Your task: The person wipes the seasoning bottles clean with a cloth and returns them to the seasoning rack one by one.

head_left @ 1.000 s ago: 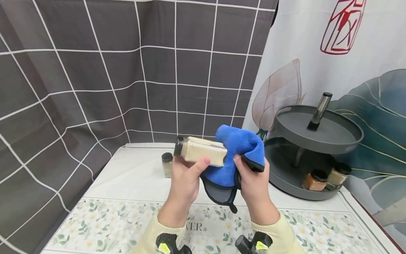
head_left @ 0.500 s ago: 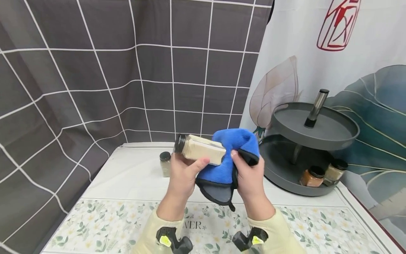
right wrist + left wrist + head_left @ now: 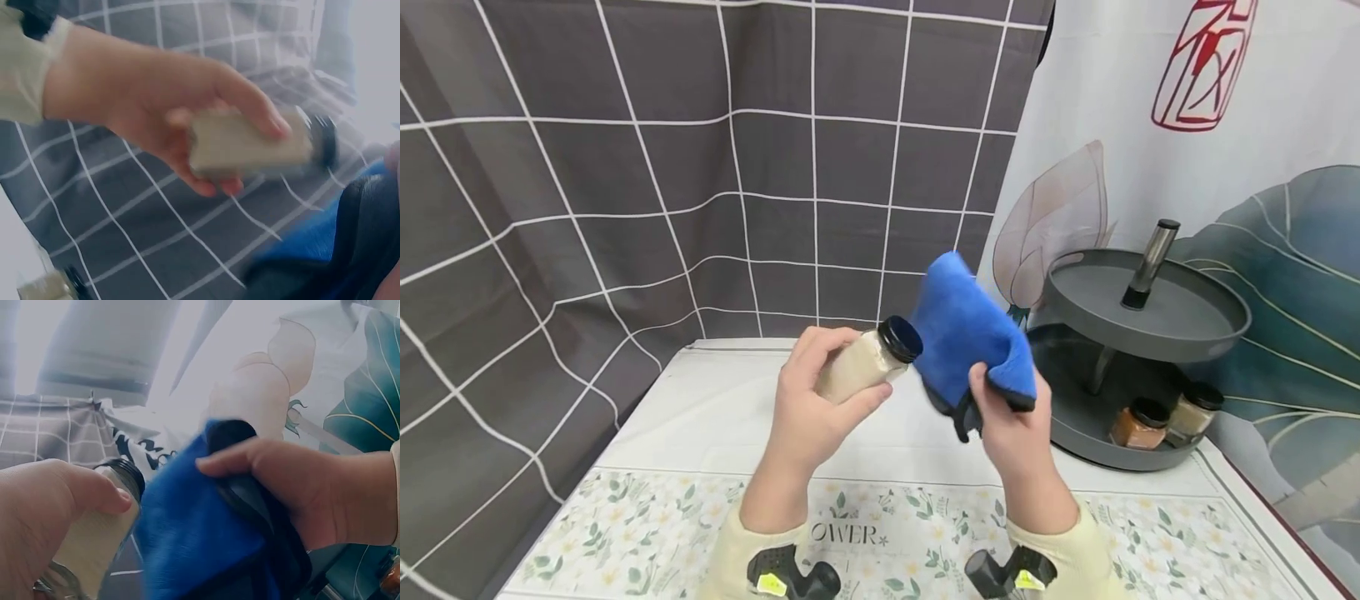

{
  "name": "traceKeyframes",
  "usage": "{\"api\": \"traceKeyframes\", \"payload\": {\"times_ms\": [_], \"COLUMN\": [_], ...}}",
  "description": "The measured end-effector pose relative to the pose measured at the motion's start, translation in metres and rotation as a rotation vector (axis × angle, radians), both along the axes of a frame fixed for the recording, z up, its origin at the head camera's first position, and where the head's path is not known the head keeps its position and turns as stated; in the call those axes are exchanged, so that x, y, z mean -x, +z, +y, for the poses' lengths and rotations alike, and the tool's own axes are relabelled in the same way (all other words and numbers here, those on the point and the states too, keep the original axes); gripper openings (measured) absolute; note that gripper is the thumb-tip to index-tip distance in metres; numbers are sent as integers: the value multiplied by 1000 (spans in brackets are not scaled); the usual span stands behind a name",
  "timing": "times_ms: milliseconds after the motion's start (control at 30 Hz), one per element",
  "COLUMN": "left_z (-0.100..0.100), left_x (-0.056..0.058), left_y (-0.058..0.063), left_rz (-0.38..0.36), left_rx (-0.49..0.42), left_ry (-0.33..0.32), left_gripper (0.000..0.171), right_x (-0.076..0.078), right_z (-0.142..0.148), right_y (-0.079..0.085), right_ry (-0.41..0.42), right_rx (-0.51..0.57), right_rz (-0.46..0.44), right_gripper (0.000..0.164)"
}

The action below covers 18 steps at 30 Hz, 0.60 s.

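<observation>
My left hand [image 3: 805, 412] grips a square glass spice jar [image 3: 856, 367] of pale cream powder, fingers around its back and thumb along its front. The jar is tilted, its black lid [image 3: 900, 339] facing right toward the cloth. A blue cloth [image 3: 962, 329] with dark edging hangs from my right hand [image 3: 1015, 421], pinched between thumb and fingers. In the head view a narrow gap separates lid and cloth. The left wrist view shows the cloth [image 3: 194, 531] beside the jar's lid [image 3: 125, 474]. Blur softens the jar [image 3: 250, 140] in the right wrist view.
A dark grey two-tier turntable rack [image 3: 1150, 333] stands at the right. Its lower tier bears an orange spice jar [image 3: 1140, 423] and a pale one [image 3: 1197, 411]. Another jar [image 3: 47, 289] shows at the right wrist view's lower left. A floral mat [image 3: 647, 533] covers the table's front.
My left hand has turned the jar, swinging its lid from the left to the right, off the cloth. My right hand has moved slightly right, raising the cloth. The jar on the table became hidden.
</observation>
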<state>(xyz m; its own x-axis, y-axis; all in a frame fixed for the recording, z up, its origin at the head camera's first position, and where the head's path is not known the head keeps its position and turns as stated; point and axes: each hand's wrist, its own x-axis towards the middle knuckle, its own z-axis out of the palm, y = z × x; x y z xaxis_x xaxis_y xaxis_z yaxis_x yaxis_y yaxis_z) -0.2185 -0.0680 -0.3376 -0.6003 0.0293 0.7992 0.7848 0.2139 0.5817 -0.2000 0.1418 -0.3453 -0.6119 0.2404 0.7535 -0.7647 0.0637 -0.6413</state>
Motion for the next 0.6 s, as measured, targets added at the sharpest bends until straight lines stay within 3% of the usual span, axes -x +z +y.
{"api": "traceKeyframes", "payload": {"times_ms": [67, 167, 267, 367, 467, 600], "left_z": [1, 1, 2, 2, 0, -4], "left_x": [-1, -2, -3, -2, -2, -5], "left_y": [0, -1, -1, 0, 1, 3], "left_rz": [44, 110, 177, 207, 142, -68], "left_rx": [23, 67, 122, 149, 135, 96], "left_ry": [23, 34, 26, 11, -9, -90], "left_gripper": [51, 52, 51, 51, 49, 41], "right_x": [-3, -4, -4, -3, -1, 5], "right_z": [-4, -8, -9, -11, -13, -14], "right_y": [-1, 1, 5, 5, 4, 1], "right_ry": [26, 137, 244, 263, 248, 188], "right_rx": [-136, -305, -380, -400, -416, -471], "right_rz": [144, 294, 344, 344, 344, 432], "right_gripper": [33, 46, 55, 55, 55, 52]}}
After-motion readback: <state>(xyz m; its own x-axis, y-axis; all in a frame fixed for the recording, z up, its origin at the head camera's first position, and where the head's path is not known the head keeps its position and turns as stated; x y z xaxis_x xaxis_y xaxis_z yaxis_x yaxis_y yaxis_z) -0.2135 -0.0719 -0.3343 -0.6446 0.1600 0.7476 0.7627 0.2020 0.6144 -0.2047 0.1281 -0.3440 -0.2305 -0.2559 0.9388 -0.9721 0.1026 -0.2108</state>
